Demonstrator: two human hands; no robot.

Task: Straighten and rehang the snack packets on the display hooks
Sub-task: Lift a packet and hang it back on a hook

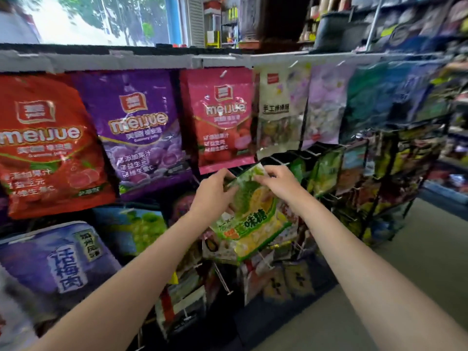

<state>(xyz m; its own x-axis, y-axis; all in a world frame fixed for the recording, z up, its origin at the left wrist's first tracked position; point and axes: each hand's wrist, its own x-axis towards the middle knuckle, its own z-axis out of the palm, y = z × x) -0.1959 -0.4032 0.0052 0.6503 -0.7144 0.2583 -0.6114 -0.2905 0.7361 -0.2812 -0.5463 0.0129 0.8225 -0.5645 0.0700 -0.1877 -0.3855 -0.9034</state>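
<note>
Both hands up at the middle of a snack display rack, working one green-and-yellow candy packet (pixel 249 211); the packet hangs tilted, top edge leaning toward the upper right, bottom corner swung down to the right over the packets below it.

Left hand (pixel 215 191) — fingers curled round the packet's upper left edge, thumb on the front face; a firm hold. Right hand (pixel 277 179) — fingertips pinching the packet's top right corner, just below the pink meijue packet (pixel 222 117); whether the packet's hole sits on a hook cannot be told, the hands cover that spot.

Top row, left to right: red meijue packet (pixel 48 145), purple meijue packet (pixel 141 130), the pink one, then a pale packet with assorted sweets (pixel 281 110) and a lilac packet (pixel 326 102); all hang flat against the rack under a grey top rail (pixel 152 60). Farther right the packets blur — colours only, green and blue.

Lower left: a blue-violet packet with large white characters (pixel 60 259); beside it a packet showing green grapes (pixel 141 229). Below the held packet, bare wire display hooks (pixel 222 279) jut forward among darker packets; one hook tip sits just beside the held packet's lower edge.
</note>
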